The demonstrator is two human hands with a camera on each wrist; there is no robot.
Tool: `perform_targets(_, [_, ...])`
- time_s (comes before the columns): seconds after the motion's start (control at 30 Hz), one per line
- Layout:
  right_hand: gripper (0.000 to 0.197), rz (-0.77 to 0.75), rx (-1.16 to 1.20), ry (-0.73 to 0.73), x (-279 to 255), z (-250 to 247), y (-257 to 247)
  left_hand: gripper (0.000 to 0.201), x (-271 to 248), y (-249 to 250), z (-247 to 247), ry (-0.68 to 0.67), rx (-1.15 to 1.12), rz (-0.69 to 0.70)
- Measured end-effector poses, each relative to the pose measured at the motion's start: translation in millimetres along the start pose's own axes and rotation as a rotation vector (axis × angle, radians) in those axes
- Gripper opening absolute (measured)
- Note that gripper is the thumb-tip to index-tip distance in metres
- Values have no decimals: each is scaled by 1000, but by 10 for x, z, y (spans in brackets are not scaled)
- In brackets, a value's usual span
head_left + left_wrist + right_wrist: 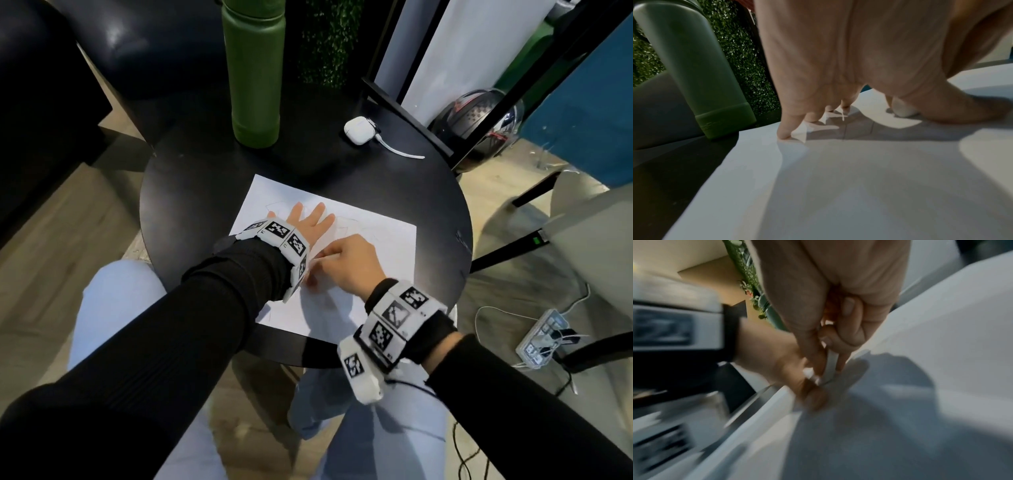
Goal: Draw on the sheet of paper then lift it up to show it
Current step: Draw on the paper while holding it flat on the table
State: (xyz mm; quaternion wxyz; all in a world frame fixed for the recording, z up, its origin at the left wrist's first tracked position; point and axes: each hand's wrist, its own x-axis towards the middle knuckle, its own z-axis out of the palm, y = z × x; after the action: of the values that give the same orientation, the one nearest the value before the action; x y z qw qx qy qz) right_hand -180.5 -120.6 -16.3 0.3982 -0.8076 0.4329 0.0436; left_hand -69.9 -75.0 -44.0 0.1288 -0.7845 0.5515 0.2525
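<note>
A white sheet of paper (373, 236) with faint drawn lines lies on the round black table (191, 192). My left hand (310, 222) lies flat on the sheet's left part, fingers spread and straight; the left wrist view shows its fingertips (784, 133) pressing on the paper (838, 186). My right hand (346, 262) is just right of the left wrist, fingers curled round a thin pale pen (325, 257). In the blurred right wrist view the right hand (830, 337) pinches the pen (830, 368), its tip down at the paper (931, 337).
A tall green bottle (255, 75) stands at the table's back, close to the sheet's far corner. A white earbud case (358, 132) with a white cable lies at the back right. A helmet (476, 123) and a power strip (544, 339) are on the floor to the right.
</note>
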Motion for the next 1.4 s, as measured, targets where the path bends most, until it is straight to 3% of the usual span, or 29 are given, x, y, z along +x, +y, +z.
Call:
perform_targets(0.17, [13, 46, 60, 173, 115, -160, 39, 129, -58, 58, -6, 28, -33, 24])
perform_targets(0.33, [13, 7, -9, 27, 28, -38, 21, 120, -58, 65, -2, 25, -31, -6])
perform_targets(0.57, [16, 13, -33, 135, 145, -218, 54, 111, -201, 19, 31, 30, -69, 47])
perform_targets(0.77, [15, -81, -62, -48, -35, -63, 149, 117, -206, 37, 103, 62, -23, 41])
perform_targets(0.93, [16, -60, -18, 143, 83, -232, 145, 125, -161, 55, 100, 35, -16, 38])
perform_targets(1.13, [19, -178, -186, -122, -195, -74, 256, 124, -136, 102, 152, 50, -3, 17])
perform_targets(1.3, [17, -130, -27, 80, 36, -207, 146, 127, -157, 72, 109, 20, -12, 27])
perform_targets(1.4, [19, -152, -73, 28, -162, -129, 248, 128, -166, 76, 110, 28, 4, 26])
